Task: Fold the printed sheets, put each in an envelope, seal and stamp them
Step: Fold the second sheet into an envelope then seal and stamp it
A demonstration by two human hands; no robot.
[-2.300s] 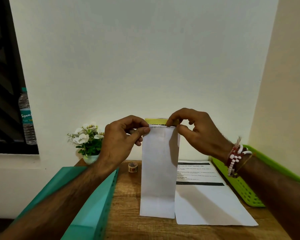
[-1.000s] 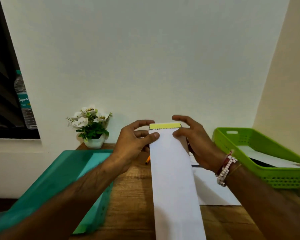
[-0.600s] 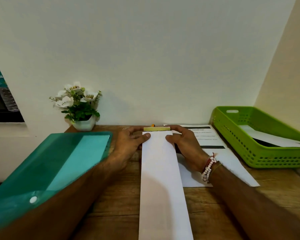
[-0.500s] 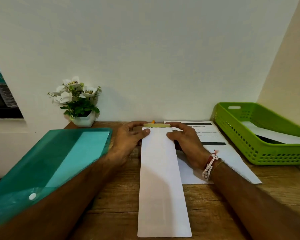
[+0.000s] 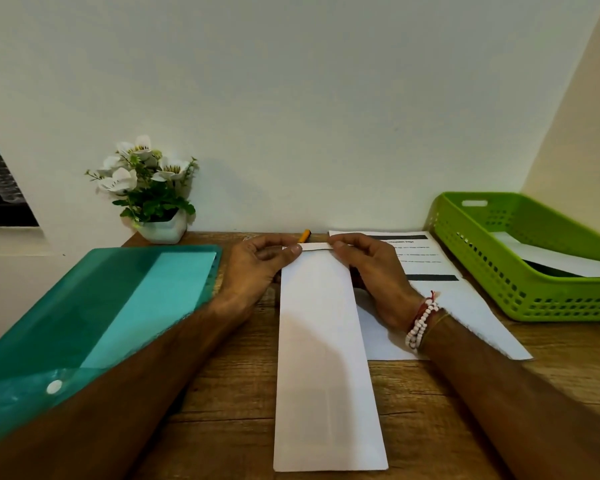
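A long white envelope (image 5: 326,358) lies flat on the wooden desk (image 5: 229,403), its short flap end pointing to the wall. The flap (image 5: 314,247) is folded over at the far end and the yellow strip no longer shows. My left hand (image 5: 257,268) pinches the flap's left corner with thumb and fingers. My right hand (image 5: 368,268) pinches its right corner. A printed sheet (image 5: 440,296) with black bars lies under and to the right of my right hand.
A teal plastic folder (image 5: 94,323) covers the desk's left side. A green perforated basket (image 5: 530,268) holding white paper stands at the right. A small flower pot (image 5: 160,226) sits by the wall, and an orange pen (image 5: 305,235) lies behind the envelope.
The envelope came down from upright in the air to flat on the desk. Both hands folded the flap over, hiding the yellow strip.
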